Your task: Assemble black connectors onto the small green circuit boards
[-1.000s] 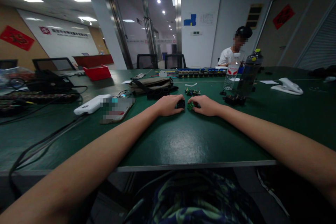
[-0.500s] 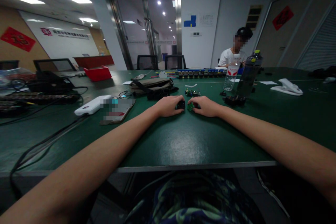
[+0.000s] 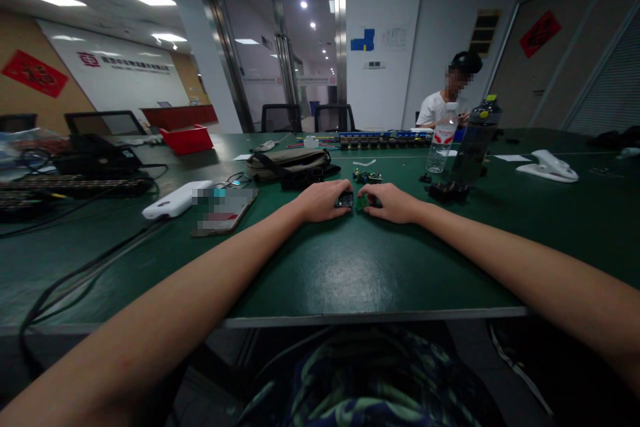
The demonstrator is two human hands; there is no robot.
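Between the thumb and fingers of my left hand (image 3: 323,202) sits a small black part (image 3: 345,200), its exact kind too small to make out. My right hand (image 3: 393,202) grips a small green circuit board (image 3: 363,202) by its side. The two pieces face each other with a narrow gap between them, low over the green table (image 3: 320,267). Just beyond my fingers lie more green circuit boards (image 3: 367,177) and a thin pale strip (image 3: 364,163).
To the left are a phone (image 3: 227,212), a white power bank (image 3: 176,200) with a cable, and a grey-brown pouch (image 3: 293,165). On the right stand a clear water bottle (image 3: 442,140) and a dark bottle (image 3: 475,140) beside black parts (image 3: 447,192). A person (image 3: 445,103) sits across the table.
The black part in my left hand has turned slightly, showing more of its lighter detailed face. The green board has shifted a little in my right fingers. Both hands stay in place.
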